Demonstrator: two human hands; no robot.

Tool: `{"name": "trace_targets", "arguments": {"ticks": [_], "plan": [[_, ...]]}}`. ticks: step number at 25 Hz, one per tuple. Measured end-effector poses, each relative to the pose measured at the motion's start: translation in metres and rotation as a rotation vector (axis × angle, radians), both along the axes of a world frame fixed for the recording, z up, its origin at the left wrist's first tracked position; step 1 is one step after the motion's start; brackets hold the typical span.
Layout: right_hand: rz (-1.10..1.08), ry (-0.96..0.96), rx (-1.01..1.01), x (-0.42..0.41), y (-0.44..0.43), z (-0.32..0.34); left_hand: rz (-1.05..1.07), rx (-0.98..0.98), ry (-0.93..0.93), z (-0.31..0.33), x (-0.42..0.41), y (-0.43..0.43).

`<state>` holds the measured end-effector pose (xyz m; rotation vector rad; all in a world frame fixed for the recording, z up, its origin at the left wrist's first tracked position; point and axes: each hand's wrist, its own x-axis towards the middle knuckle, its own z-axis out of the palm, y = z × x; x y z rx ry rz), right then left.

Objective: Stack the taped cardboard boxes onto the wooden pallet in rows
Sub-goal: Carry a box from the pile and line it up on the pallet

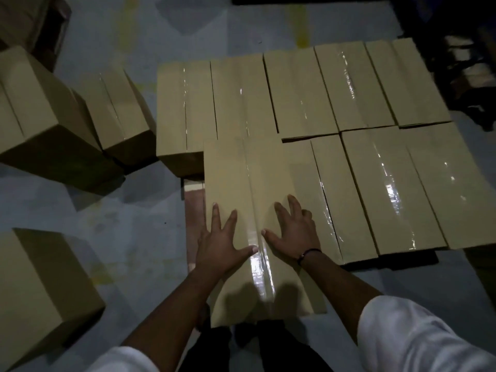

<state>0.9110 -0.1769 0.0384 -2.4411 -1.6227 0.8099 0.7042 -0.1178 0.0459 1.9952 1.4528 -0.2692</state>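
A long taped cardboard box (241, 173) lies lengthwise in front of me, partly over the wooden pallet (193, 205). My left hand (222, 240) and my right hand (291, 232) both press flat on its top with spread fingers, one on each side of the shiny tape seam. Several taped boxes (303, 92) form a back row on the pallet. A nearer row of boxes (397, 183) sits to the right of the one under my hands. Only a strip of the pallet shows at the box's left edge.
Loose taped boxes stand on the grey floor at the left: two at upper left (115, 111) and one at lower left (35, 294). Dark clutter (467, 76) fills the upper right. Bare floor (134, 237) lies between the left boxes and the pallet.
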Motion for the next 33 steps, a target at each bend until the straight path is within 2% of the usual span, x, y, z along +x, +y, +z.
{"name": "trace_targets", "arguments": {"ticks": [6, 14, 21, 33], "plan": [[0.054, 0.01, 0.033, 0.019, 0.003, -0.079, -0.013, -0.04, 0.003, -0.074, 0.01, 0.002], [0.009, 0.024, 0.069, 0.038, 0.019, -0.17, -0.069, 0.03, 0.04, -0.157, 0.032, 0.026], [0.029, -0.037, 0.162, 0.051, 0.025, -0.202, -0.05, 0.092, -0.048, -0.195, 0.041, 0.023], [0.111, -0.133, 0.224, 0.065, 0.04, -0.236, -0.04, 0.128, 0.004, -0.231, 0.051, 0.029]]}}
